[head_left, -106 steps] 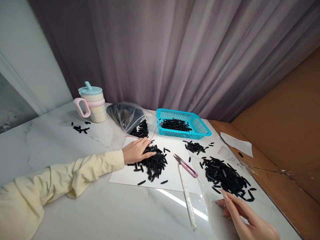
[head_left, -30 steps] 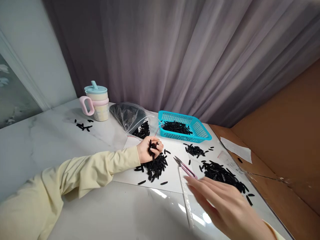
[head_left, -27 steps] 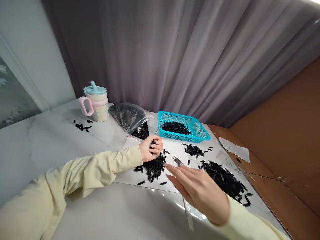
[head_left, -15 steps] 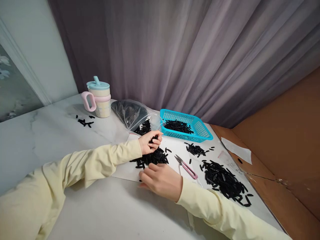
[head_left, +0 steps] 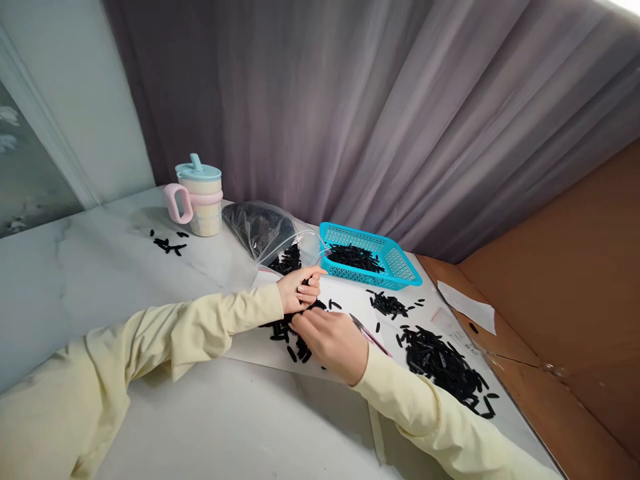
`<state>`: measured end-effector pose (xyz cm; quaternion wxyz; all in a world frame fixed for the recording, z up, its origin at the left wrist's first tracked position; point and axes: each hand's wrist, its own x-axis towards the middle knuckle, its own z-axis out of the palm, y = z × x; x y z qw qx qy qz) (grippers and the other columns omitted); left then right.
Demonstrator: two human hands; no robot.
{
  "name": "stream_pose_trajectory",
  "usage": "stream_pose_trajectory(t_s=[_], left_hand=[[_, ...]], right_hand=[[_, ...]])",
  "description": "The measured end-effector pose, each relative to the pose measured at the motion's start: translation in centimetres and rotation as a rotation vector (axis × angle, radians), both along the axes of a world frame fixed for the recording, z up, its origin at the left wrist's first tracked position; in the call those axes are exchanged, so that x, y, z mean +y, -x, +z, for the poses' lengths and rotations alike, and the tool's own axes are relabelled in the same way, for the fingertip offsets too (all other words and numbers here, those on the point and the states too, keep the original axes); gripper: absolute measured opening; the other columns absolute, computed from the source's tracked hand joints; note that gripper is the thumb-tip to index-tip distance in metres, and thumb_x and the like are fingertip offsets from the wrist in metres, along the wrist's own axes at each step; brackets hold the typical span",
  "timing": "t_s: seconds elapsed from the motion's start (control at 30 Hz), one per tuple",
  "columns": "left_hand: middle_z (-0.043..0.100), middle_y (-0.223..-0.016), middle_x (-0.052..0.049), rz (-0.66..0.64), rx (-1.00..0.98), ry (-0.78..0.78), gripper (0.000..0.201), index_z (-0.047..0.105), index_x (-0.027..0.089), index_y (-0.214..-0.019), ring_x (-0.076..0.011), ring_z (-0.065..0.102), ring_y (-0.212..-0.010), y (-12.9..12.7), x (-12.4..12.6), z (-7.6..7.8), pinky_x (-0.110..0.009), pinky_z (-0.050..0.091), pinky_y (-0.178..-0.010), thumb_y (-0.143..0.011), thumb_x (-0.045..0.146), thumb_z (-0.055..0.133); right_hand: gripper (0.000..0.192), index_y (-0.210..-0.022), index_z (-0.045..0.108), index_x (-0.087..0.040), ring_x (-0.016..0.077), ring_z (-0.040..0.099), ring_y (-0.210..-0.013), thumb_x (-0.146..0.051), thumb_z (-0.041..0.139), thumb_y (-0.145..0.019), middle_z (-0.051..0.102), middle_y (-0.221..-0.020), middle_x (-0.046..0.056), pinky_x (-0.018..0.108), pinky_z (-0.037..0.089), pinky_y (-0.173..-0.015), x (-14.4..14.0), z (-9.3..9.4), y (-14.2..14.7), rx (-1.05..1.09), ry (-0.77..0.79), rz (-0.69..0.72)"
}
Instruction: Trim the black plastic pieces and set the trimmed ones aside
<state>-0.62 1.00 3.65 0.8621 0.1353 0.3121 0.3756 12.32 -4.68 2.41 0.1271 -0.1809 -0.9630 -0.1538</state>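
My left hand (head_left: pixel 299 291) is curled closed around several small, slim black pieces (head_left: pixel 305 283), which show dark between its fingers and thumb. It hovers over a pile of the same black pieces (head_left: pixel 280 329) on a white sheet (head_left: pixel 260 351). Close in front of it, my right hand (head_left: pixel 334 341) has its fingers bent together at the pile's near right side. The fingertips are turned away, so what they hold, if anything, is hidden. Pink-handled thread snips (head_left: pixel 374 337) lie just beyond my right wrist, partly covered by it.
A blue basket (head_left: pixel 400 267) holds more black pieces at the back. Left of it lies a clear plastic bag (head_left: pixel 263 230) of them. A lidded cup (head_left: pixel 205 207) stands back left. At right are a small heap (head_left: pixel 389 304) and a large heap (head_left: pixel 443 363).
My right hand has moved up and slightly right, closer to my left hand, uncovering loose pieces at the pile's near edge. The left hand keeps its hold. The view has shifted slightly.
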Motion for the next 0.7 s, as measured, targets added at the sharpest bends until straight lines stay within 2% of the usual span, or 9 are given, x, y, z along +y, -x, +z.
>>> stream_pose_trajectory(t_s=[0.13, 0.27, 0.43, 0.57, 0.63, 0.7], left_hand=[[0.029, -0.033, 0.008, 0.009, 0.026, 0.025, 0.039, 0.032, 0.018, -0.048, -0.0032, 0.029, -0.025, -0.5, -0.5, -1.0, -0.014, 0.02, -0.025, -0.084, 0.021, 0.043], [0.038, -0.042, 0.005, 0.012, 0.009, 0.029, 0.028, 0.039, 0.016, -0.053, -0.0047, 0.04, -0.032, -0.7, -1.4, -1.0, -0.015, 0.028, -0.03, -0.081, 0.019, 0.044], [0.038, -0.046, 0.006, 0.103, -0.021, 0.023, 0.019, 0.04, 0.015, -0.056, -0.0034, 0.039, -0.035, -0.7, -1.6, 0.2, -0.013, 0.032, -0.033, -0.074, 0.012, 0.045], [0.036, -0.045, 0.007, 0.217, -0.029, -0.002, 0.021, 0.04, 0.015, -0.056, -0.0015, 0.036, -0.034, -0.9, -1.6, 1.0, -0.01, 0.03, -0.032, -0.076, 0.011, 0.046], [0.038, -0.047, 0.007, 0.259, -0.025, -0.017, 0.022, 0.041, 0.015, -0.057, -0.0014, 0.038, -0.035, -1.1, -1.7, 1.1, -0.009, 0.03, -0.032, -0.078, 0.011, 0.044], [0.041, -0.049, 0.005, 0.269, -0.015, -0.032, 0.022, 0.043, 0.014, -0.058, -0.0027, 0.042, -0.037, -1.3, -1.8, 1.1, -0.01, 0.031, -0.032, -0.08, 0.01, 0.041]], right_hand=[[0.019, -0.102, 0.054, -0.008, 0.0187, 0.049, -0.077, -0.009, 0.038, -0.09, 0.061, -0.097, 0.012, 0.03, 0.039, -0.063, 0.6, 1.1, -0.1, 0.209, -0.149, -0.043], [0.019, -0.096, 0.058, -0.009, 0.023, 0.048, -0.088, -0.007, 0.04, -0.088, 0.062, -0.103, 0.012, 0.034, 0.04, -0.068, 1.0, 1.5, 0.1, 0.258, -0.233, -0.018], [0.018, -0.09, 0.059, -0.013, 0.0229, 0.047, -0.095, -0.009, 0.042, -0.089, 0.064, -0.102, 0.008, 0.036, 0.038, -0.075, 1.5, 1.6, -0.2, 0.335, -0.21, -0.065], [0.014, -0.091, 0.058, -0.015, 0.0227, 0.048, -0.094, -0.011, 0.044, -0.089, 0.064, -0.099, 0.007, 0.036, 0.036, -0.078, 2.2, 2.0, -0.3, 0.388, -0.182, -0.111], [0.012, -0.094, 0.057, -0.015, 0.0233, 0.048, -0.092, -0.013, 0.047, -0.088, 0.064, -0.1, 0.007, 0.037, 0.037, -0.076, 2.5, 2.2, -0.2, 0.406, -0.124, -0.145], [0.011, -0.096, 0.056, -0.015, 0.0232, 0.048, -0.089, -0.015, 0.052, -0.085, 0.062, -0.099, 0.008, 0.037, 0.039, -0.074, 2.8, 2.3, -0.2, 0.442, -0.002, -0.158]])
